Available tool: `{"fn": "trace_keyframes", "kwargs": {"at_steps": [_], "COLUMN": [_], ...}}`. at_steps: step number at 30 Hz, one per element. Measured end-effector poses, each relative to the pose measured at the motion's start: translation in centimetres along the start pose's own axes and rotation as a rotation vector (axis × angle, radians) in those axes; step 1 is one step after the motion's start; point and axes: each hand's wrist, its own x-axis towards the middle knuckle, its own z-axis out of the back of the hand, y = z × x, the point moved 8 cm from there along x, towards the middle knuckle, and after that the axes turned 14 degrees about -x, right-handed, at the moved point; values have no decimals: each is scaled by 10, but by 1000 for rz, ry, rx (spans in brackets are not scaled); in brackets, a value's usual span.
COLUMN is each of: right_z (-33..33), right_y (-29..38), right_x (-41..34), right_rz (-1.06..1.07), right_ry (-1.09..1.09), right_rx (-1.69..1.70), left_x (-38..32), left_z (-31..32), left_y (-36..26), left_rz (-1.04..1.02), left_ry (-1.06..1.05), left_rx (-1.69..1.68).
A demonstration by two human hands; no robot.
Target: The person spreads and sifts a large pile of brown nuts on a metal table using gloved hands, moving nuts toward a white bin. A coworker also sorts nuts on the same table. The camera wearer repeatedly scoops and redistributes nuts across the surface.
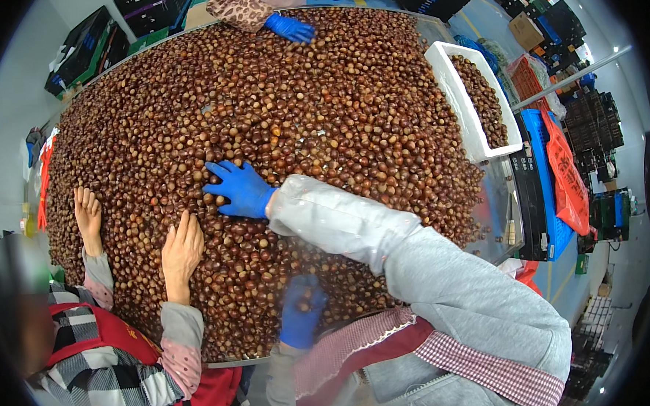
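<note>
A broad layer of brown chestnuts (342, 108) covers the metal-edged table in front of me. My right hand (241, 191), in a blue glove, lies palm down on them near the middle, fingers spread. Close to my body at the near edge, my left hand (302, 314), also blue-gloved, is blurred and curled over the chestnuts. A brown patch shows between its fingers; whether a chestnut is held there cannot be made out.
At left, a co-worker's bare hands (183, 249) rest on the chestnuts. Across the table lies another person's blue-gloved hand (291, 28). A white foam box (446, 92) of chestnuts stands at right, near a blue crate (558, 240) and a red plastic bag (566, 174).
</note>
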Motion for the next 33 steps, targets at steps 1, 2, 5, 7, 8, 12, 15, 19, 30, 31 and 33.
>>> {"fn": "trace_keyframes", "kwargs": {"at_steps": [1,2,5,7,8,12,15,19,30,31,33], "right_z": [6,14,53,83,89,105,98,86,66,58,45], "right_y": [-2,-5,-53,-108,-147,-294,-363,-363,-248,-235,-210], "right_x": [-8,-17,-44,-59,-67,-95,-117,-110,-90,-88,-86], "right_rz": [37,73,-37,-199,-266,-629,-883,-956,-613,-611,-637], "right_ry": [4,8,-44,-73,-104,-47,202,367,111,99,65], "right_rx": [21,42,69,5,-141,-337,-268,-214,-45,-40,-116], "left_x": [1,1,4,8,10,15,13,12,24,25,27], "left_z": [-6,-12,1,-2,-5,-4,-23,-21,-17,-11,-4], "left_y": [2,-1,18,20,20,27,16,19,40,44,49], "left_rz": [53,76,231,240,247,233,208,275,294,292,283], "left_ry": [10,-7,-86,-23,11,-6,-39,-21,86,93,116], "left_rx": [-142,-81,-455,-452,-446,-303,-72,-113,-149,-136,-162]}}
